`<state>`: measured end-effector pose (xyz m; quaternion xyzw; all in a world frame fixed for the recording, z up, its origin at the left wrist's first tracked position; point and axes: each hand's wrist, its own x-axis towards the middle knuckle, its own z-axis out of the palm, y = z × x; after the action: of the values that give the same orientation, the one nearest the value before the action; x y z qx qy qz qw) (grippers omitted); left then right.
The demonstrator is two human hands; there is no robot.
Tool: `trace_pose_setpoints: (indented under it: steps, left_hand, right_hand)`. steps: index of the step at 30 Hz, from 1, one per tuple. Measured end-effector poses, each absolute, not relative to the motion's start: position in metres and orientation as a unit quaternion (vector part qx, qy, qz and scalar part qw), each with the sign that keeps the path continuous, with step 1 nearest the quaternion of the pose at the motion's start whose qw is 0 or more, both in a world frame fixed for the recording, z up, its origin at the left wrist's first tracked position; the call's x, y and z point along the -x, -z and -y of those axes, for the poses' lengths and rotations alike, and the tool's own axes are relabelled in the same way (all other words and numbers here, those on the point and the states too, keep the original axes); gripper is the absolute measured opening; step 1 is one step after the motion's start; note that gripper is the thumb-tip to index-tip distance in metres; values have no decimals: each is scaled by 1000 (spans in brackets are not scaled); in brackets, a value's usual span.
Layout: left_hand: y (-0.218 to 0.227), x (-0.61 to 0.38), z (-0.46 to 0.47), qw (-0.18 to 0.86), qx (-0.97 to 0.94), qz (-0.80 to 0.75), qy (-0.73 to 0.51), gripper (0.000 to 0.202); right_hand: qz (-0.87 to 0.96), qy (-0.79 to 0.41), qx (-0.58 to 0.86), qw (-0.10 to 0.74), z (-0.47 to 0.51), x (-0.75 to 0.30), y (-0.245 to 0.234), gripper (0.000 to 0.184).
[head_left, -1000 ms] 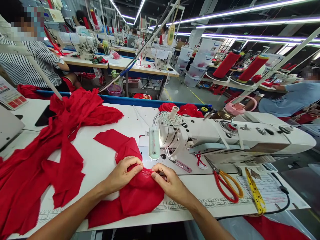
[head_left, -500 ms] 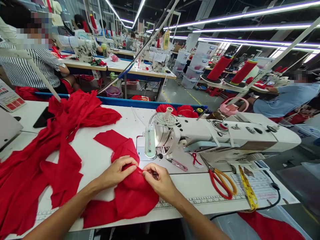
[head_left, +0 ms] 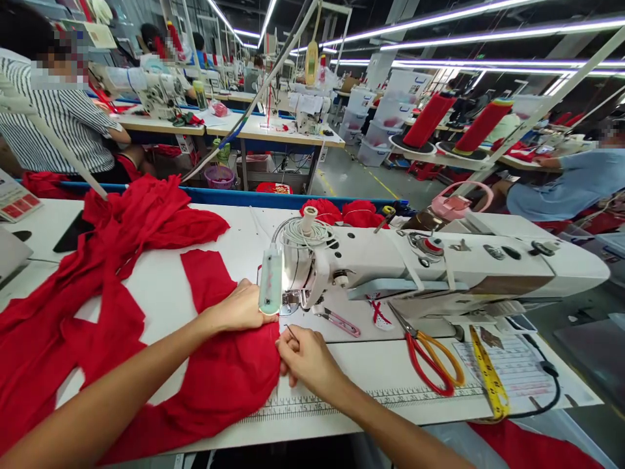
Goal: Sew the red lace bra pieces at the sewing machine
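Note:
A red fabric piece (head_left: 229, 371) lies on the table, its upper right part at the head of a white sewing machine (head_left: 385, 257). My left hand (head_left: 241, 306) grips the fabric beside the needle area, its fingertips partly hidden by the machine's pale green guard (head_left: 271, 281). At the right edge of the same piece, my right hand (head_left: 308, 359) is closed in a pinch on the fabric. A thin dark sliver shows by its fingers, too small to name. Right of my hands lie a pink-handled seam tool (head_left: 342, 322) and scissors (head_left: 430, 358) with red and orange handles.
A large heap of red fabric (head_left: 102, 280) covers the table's left side. Yellow measuring tape (head_left: 488, 371) and a printed sheet (head_left: 520, 368) lie at the right. Red fabric bundles (head_left: 342, 212) sit behind the machine. Co-workers sit at left and right.
The fabric has shifted up to the machine's needle area. My left hand has moved right, partly behind the guard. My right hand has moved slightly down along the fabric edge.

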<state>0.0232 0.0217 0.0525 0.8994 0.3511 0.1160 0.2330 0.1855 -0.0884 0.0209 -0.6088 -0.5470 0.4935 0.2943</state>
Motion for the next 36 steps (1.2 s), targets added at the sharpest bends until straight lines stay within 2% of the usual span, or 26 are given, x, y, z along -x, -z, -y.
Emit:
trace_pose_setpoints:
  steps: [3, 8, 10, 14, 20, 24, 29, 36]
  left_hand:
    - [-53, -26, -20, 241, -892, -375, -69, 21]
    - [-64, -30, -24, 215, -877, -427, -33, 30]
    - [-67, -33, -22, 189, -874, -447, -38, 28]
    - [-66, -29, -1, 118, -868, -474, -91, 16]
    - [-23, -7, 41, -23, -928, -313, -200, 19]
    - [-2, 1, 46, -34, -927, -309, -211, 22]
    - [0, 3, 44, -32, -928, -304, -212, 23]
    - [0, 3, 45, -31, -927, -303, -217, 24]
  right_hand:
    - [614, -402, 609, 301, 91, -201, -19, 19]
    - [839, -58, 477, 256, 88, -207, -10, 17]
    - [860, 1, 452, 238, 88, -206, -6, 16]
    - [859, 24, 452, 239, 89, -205, 0, 20]
    - [858, -11, 448, 253, 89, -209, -1, 18]
    - [836, -29, 477, 269, 79, -213, -3, 24]
    - [840, 4, 508, 190, 69, -216, 1, 36]
    - [843, 35, 508, 176, 73, -215, 1, 41]
